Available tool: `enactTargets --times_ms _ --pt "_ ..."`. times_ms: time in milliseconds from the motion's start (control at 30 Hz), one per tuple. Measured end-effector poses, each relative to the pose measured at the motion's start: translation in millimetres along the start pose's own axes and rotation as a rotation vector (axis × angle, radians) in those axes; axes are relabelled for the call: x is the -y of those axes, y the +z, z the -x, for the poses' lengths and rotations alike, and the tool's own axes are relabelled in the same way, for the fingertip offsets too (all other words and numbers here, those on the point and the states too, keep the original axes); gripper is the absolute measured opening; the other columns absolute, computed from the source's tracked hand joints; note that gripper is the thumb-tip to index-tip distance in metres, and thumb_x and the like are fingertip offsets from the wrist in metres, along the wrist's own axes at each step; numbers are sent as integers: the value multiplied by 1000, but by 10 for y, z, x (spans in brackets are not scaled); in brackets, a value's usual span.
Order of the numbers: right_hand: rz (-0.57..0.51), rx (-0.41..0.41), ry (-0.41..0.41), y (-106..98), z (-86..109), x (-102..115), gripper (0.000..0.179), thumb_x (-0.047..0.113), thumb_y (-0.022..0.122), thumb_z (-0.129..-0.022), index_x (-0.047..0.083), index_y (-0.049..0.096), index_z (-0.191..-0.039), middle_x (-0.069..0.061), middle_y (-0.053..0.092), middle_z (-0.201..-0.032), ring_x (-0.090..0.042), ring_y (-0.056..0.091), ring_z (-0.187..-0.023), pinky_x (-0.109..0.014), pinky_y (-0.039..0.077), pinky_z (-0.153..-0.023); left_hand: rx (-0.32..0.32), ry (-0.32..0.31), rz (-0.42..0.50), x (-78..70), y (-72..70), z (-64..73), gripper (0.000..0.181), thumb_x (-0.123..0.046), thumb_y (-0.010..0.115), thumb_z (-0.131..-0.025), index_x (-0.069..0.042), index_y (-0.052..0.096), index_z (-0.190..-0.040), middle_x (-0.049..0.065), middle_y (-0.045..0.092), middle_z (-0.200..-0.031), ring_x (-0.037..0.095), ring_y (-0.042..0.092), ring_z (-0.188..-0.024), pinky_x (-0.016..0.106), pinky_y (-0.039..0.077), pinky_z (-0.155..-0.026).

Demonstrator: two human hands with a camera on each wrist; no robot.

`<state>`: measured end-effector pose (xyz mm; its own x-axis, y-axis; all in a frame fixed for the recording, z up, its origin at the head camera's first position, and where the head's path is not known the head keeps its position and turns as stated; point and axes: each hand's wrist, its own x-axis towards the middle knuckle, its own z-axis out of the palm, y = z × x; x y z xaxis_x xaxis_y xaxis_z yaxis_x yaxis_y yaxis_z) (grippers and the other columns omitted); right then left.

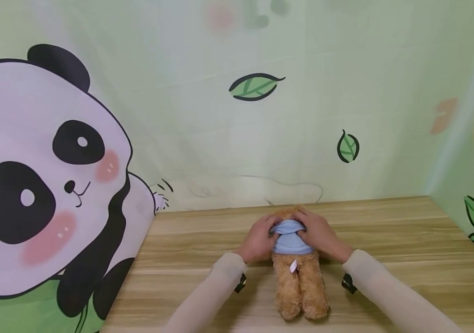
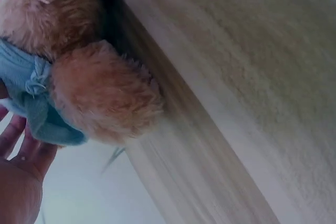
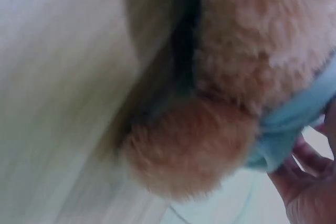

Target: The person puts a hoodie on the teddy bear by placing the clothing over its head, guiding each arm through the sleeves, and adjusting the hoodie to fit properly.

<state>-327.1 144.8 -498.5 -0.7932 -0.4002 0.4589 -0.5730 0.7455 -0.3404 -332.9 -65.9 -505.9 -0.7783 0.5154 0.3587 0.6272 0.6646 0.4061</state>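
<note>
A brown plush toy lies on the wooden table, its legs toward me and a white tag at its rear. Light blue doll clothing covers its torso, with the upper part bunched in a fold. My left hand grips this cloth from the left side, and my right hand holds it from the right, thumbs at the fold. In the left wrist view a furry limb sticks out beside the blue cloth. Another furry limb shows in the right wrist view. Both hands partly hide the toy's head.
The wooden table extends to both sides of the toy. A pale green backdrop with a printed panda and leaves hangs along the table's back and left edges. Dark straps sit at the wrists.
</note>
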Motion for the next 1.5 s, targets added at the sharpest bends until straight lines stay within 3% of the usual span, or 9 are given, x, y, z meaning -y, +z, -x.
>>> enactTargets --times_ms 167,333,467,667,833,1033,1267,1367,1500 --pt "-150 70 6 -160 45 -41 33 8 70 -83 5 66 -116 -8 70 -102 -25 66 -92 -44 54 -79 38 -37 170 11 -67 6 39 -14 63 -92 -11 58 -130 4 64 -115 16 61 -102 30 51 -90" --pt "-238 205 25 -305 102 -68 42 29 67 -93 4 62 -126 -14 67 -119 -32 63 -110 -49 53 -90 106 -88 224 11 -156 41 43 -29 62 -95 -17 54 -136 3 59 -128 18 58 -112 34 50 -95" --pt "-191 242 51 -400 150 -16 57 45 68 -89 7 59 -130 -15 56 -131 -36 57 -119 -54 48 -97 71 -76 120 -52 -202 115 43 -40 62 -94 -21 53 -132 4 50 -134 20 54 -116 37 48 -95" --pt "-84 96 -56 -455 246 102 24 37 75 -86 17 62 -93 5 59 -88 -14 57 -79 -29 48 -70 46 93 -22 -190 -255 256 21 -37 63 -93 -19 62 -105 -2 60 -105 14 58 -93 27 49 -80" --pt "-68 124 -169 -480 350 147 21 34 78 -83 20 64 -89 10 62 -84 -7 57 -74 -24 47 -67 68 181 -126 -225 -229 362 30 -40 69 -89 -20 63 -111 -4 61 -106 12 61 -95 26 50 -83" --pt "21 93 -184 -404 458 168 37 27 88 -70 15 58 -88 5 57 -86 -10 55 -75 -29 47 -66 36 198 -152 -286 -153 421 28 -34 74 -88 -15 62 -105 -1 58 -104 13 55 -93 25 48 -81" --pt "208 1 -224 -224 556 191 31 22 84 -66 19 55 -75 9 55 -76 -10 51 -69 -25 42 -57 -13 216 -330 -319 4 459 20 -28 73 -86 -19 55 -86 -6 55 -89 11 54 -82 22 44 -70" --pt "186 11 -204 -236 566 203 26 25 81 -68 19 57 -76 8 55 -77 -9 50 -69 -24 41 -58 -17 196 -242 -304 12 487 18 -26 72 -88 -18 56 -87 -6 55 -89 10 51 -79 19 42 -68" --pt "95 50 -96 -326 540 239 20 34 77 -79 20 62 -78 7 57 -78 -5 48 -67 -23 40 -58 -18 103 2 -287 -60 500 11 -28 64 -95 -18 62 -98 -4 59 -99 10 54 -82 19 45 -73"
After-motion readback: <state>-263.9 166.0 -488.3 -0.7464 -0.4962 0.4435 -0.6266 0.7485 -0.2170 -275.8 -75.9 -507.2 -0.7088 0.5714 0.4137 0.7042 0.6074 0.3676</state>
